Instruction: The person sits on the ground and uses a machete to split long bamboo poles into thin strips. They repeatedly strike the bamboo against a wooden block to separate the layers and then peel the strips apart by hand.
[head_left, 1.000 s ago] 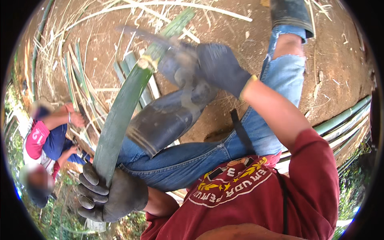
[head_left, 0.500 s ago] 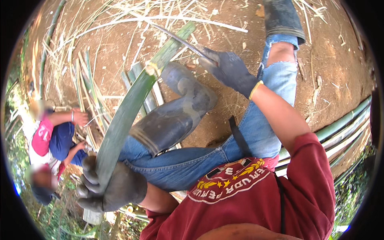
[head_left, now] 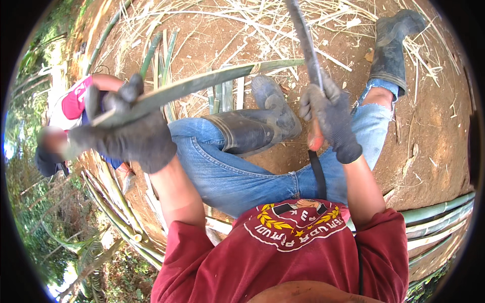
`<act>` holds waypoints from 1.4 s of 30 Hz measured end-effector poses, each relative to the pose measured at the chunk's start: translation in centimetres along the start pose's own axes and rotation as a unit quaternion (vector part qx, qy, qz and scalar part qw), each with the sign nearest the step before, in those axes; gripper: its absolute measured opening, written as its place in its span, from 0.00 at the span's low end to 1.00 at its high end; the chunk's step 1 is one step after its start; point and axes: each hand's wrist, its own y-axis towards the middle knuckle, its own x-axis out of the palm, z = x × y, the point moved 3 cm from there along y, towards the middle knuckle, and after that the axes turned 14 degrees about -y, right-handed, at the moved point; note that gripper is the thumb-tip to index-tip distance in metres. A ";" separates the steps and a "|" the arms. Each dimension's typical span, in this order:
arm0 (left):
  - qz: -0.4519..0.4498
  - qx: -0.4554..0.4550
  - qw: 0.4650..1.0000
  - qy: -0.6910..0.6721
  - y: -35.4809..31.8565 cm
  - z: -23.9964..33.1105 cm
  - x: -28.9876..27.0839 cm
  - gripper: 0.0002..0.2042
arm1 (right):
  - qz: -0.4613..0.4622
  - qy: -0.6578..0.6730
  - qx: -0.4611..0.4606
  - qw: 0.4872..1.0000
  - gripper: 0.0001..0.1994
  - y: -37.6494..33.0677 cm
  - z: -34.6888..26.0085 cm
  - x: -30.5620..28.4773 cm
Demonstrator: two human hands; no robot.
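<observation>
In a dark grey work glove, my left hand [head_left: 136, 141] grips the near-left end of a split bamboo strip [head_left: 202, 82]. The strip is green with a pale cut edge and a node near its far part. It slants up to the right, above my bent leg. My right hand [head_left: 331, 118], gloved as well, is closed around the orange-red handle of a long dark machete [head_left: 304, 43]. The blade points up and away, and its lower part is near the strip's right end; whether they touch I cannot tell.
My rubber boots [head_left: 252, 129] rest on brown soil strewn with thin bamboo shavings [head_left: 242, 15]. Cut bamboo pieces [head_left: 227, 91] lie behind the near boot. Long poles [head_left: 439, 214] lie at the right, more [head_left: 118, 207] at lower left. A person in red and white [head_left: 73, 103] is at the left.
The bamboo strip has swung from a steep slant to nearly level, with my left hand higher. My right hand has moved right and slightly down, and the blade has turned from leftward to upward.
</observation>
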 end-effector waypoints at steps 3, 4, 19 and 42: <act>0.021 0.020 0.997 0.067 0.1 -1.2 2.8 0.43 | -0.001 -0.122 -0.094 0.988 0.10 -0.9 -2.9 2.3; -0.002 0.009 0.998 0.065 0.6 -1.7 3.3 0.43 | 0.010 -0.184 -0.146 0.972 0.13 -0.1 -3.9 3.0; -0.141 -0.080 0.983 -0.088 3.7 -3.3 5.7 0.49 | 0.042 -0.024 -0.153 0.987 0.11 5.5 -11.0 7.6; -0.145 -0.153 0.942 -0.262 8.5 -3.8 -0.9 0.41 | 0.093 0.181 -0.033 0.978 0.20 1.4 2.1 -9.9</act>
